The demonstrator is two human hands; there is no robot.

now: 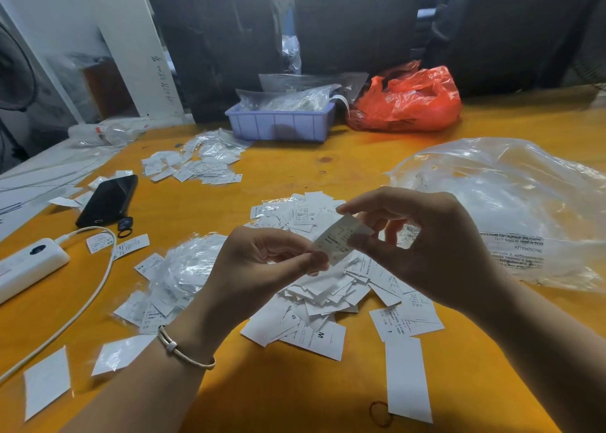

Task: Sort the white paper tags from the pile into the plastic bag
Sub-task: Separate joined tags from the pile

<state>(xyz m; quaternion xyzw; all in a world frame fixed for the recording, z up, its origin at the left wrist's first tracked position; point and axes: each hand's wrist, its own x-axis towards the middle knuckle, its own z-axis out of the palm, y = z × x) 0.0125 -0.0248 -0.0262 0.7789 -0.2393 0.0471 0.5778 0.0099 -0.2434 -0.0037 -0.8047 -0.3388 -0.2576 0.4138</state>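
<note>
A small white paper tag (337, 238) with printed text is held above the table between both hands. My left hand (262, 262) pinches its lower left corner, and my right hand (423, 242) pinches its upper right end with thumb and fingers. Below them lies the pile of white paper tags (314, 301), some marked S and M. A large clear plastic bag (511, 203) with printed warning text lies crumpled to the right of the pile, just past my right hand.
Small clear sleeves (183, 268) lie heaped left of the pile, with more tags (200, 163) further back. A black phone (108, 199), a white power bank (29, 265) with cable, a purple bin (282, 124) and an orange bag (410, 98) sit on the yellow table (295, 393).
</note>
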